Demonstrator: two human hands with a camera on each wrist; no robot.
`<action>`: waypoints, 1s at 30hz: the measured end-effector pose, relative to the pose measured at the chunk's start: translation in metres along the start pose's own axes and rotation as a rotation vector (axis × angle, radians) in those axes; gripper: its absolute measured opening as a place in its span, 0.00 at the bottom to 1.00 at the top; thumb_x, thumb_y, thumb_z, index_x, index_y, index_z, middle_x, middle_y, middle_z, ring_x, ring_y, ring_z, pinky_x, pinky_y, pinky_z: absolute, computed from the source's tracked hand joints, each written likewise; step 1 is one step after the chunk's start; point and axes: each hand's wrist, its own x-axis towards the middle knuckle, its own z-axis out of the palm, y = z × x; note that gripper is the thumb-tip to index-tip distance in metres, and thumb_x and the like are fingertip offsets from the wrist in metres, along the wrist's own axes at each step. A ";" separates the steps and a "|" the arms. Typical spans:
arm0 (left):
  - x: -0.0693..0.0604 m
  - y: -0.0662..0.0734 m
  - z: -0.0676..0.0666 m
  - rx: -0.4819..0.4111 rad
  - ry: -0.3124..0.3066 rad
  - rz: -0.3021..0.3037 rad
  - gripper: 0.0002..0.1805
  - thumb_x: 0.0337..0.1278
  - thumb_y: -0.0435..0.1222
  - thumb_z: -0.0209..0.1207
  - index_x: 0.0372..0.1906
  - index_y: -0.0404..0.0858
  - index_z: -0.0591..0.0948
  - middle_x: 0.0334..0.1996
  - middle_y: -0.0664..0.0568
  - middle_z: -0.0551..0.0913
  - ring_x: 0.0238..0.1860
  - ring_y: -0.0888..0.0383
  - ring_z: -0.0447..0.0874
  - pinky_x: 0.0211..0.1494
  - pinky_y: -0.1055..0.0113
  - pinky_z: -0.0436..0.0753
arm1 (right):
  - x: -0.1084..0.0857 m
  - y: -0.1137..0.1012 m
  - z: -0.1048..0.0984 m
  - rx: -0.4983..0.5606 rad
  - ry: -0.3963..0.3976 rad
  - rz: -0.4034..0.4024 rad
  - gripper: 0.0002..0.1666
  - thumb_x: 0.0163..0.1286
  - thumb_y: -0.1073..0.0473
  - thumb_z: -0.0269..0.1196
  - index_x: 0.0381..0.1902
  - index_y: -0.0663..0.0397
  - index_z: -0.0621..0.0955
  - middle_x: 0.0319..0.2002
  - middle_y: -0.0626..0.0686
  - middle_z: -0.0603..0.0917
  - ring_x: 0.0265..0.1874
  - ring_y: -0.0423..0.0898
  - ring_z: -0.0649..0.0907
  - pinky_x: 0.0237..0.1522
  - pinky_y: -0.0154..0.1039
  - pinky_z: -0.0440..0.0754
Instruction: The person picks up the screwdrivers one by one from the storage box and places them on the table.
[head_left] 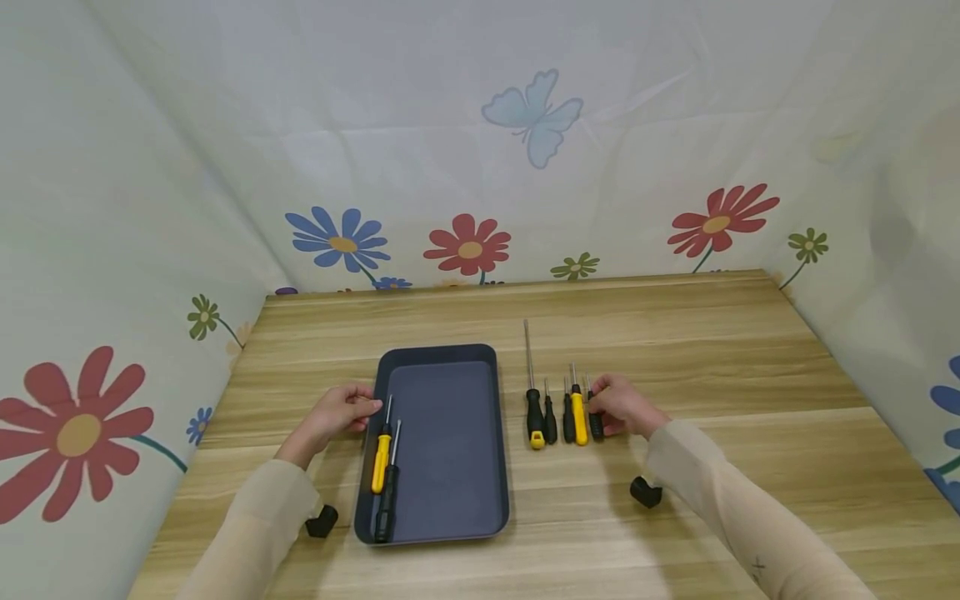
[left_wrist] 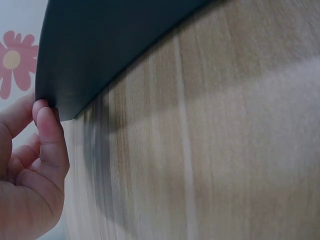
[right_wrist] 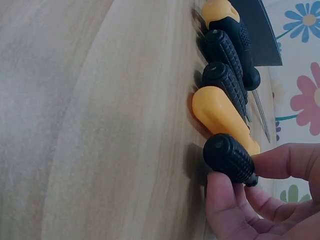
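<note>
My left hand pinches the left rim of a dark tray; the left wrist view shows thumb and finger on the tray's wall. Inside the tray, along its left side, lie a yellow-and-black screwdriver and a black screwdriver. To the right of the tray, several screwdrivers lie in a row. At the row's right end, my right hand pinches a small black screwdriver by its ribbed handle. Beside it lies a yellow-handled screwdriver.
A long screwdriver with a black-and-yellow handle is at the row's left end, with small black screwdrivers between it and the yellow one. The wooden table meets a flower-printed cloth at the back and sides.
</note>
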 end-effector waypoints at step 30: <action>0.001 -0.002 0.000 -0.006 -0.007 0.005 0.25 0.55 0.40 0.56 0.53 0.26 0.66 0.30 0.52 0.73 0.26 0.63 0.72 0.31 0.73 0.78 | -0.001 -0.007 0.011 -0.212 0.088 -0.019 0.10 0.56 0.69 0.54 0.37 0.63 0.68 0.29 0.55 0.71 0.21 0.44 0.72 0.20 0.38 0.77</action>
